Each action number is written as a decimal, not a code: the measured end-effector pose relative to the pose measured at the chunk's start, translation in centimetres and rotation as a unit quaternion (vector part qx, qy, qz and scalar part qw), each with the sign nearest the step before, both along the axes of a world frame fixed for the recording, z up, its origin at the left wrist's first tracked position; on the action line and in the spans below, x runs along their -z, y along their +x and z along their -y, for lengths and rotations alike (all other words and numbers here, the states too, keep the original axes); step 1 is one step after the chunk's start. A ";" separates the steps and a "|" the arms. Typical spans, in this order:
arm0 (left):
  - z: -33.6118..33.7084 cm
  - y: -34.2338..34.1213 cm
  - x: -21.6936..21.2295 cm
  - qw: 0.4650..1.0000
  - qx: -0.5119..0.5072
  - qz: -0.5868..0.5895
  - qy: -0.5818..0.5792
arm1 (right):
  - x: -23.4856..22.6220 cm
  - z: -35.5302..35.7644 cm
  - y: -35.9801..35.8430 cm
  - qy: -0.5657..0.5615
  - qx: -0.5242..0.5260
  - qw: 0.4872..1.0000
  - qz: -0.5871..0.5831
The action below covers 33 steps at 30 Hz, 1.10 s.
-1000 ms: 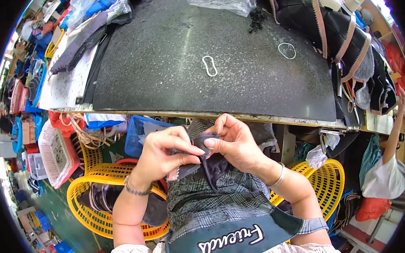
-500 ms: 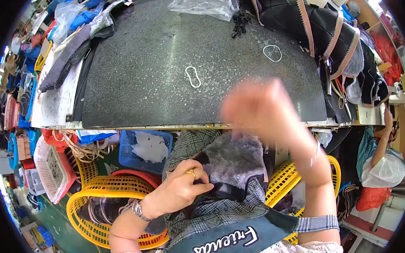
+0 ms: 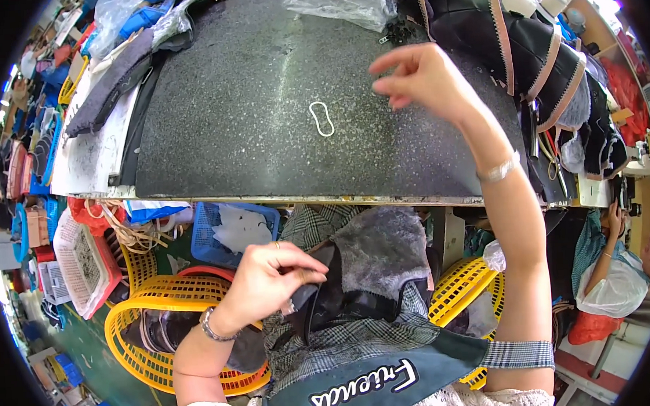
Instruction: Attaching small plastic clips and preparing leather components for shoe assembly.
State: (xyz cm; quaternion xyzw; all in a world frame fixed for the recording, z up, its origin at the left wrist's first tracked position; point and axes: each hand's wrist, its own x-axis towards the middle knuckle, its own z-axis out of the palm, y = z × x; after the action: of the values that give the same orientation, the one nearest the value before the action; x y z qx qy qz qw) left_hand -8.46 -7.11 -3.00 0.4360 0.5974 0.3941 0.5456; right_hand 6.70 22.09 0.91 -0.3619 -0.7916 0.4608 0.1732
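Observation:
In my lap lies a black boot upper [image 3: 328,295] with a grey fur lining [image 3: 382,248] facing up. My left hand [image 3: 270,279] pinches a black edge of it between thumb and fingers, lifting that edge a little. Out over the dark worktable [image 3: 232,112], my right hand [image 3: 429,80] hangs with fingers apart and nothing visible in them. Just beyond its fingertips is a small pile of black bits [image 3: 404,30], too small to make out fully. A white rubber-band-like loop [image 3: 321,119] lies on the tabletop, left of my right hand.
Black boot uppers with zip edges [image 3: 504,35] are heaped at the table's far right. A clear plastic bag [image 3: 344,3] lies at the back. Yellow baskets [image 3: 136,316] flank my lap, and a blue basket [image 3: 203,235] stands under the table edge. Another person [image 3: 611,261] sits at far right.
My right hand has moved away from my lap, forward over the table, and now covers where a second white loop lay. My left hand has shifted slightly left and up, raising the black edge.

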 end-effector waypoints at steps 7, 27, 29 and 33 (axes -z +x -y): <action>-1.0 -0.2 -0.5 0.996 -0.059 0.057 -0.029 | 1.6 7.8 2.0 -0.169 0.014 0.976 -0.134; -1.0 1.7 -1.8 0.993 -0.103 0.052 0.020 | 1.1 16.4 1.4 -0.127 -0.083 0.981 -0.117; -1.0 1.8 -2.4 0.994 -0.102 0.042 -0.005 | 1.1 16.3 1.3 -0.083 -0.066 0.987 -0.124; -0.9 1.8 -1.9 0.994 -0.105 0.033 0.021 | 0.7 16.2 1.1 -0.089 -0.056 0.987 -0.118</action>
State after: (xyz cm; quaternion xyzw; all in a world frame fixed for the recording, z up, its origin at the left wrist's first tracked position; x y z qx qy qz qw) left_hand -6.62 -6.23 -1.10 0.3693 0.6132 0.4757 0.5112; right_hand 7.77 5.94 0.21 -0.2740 -0.7408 0.5775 0.2063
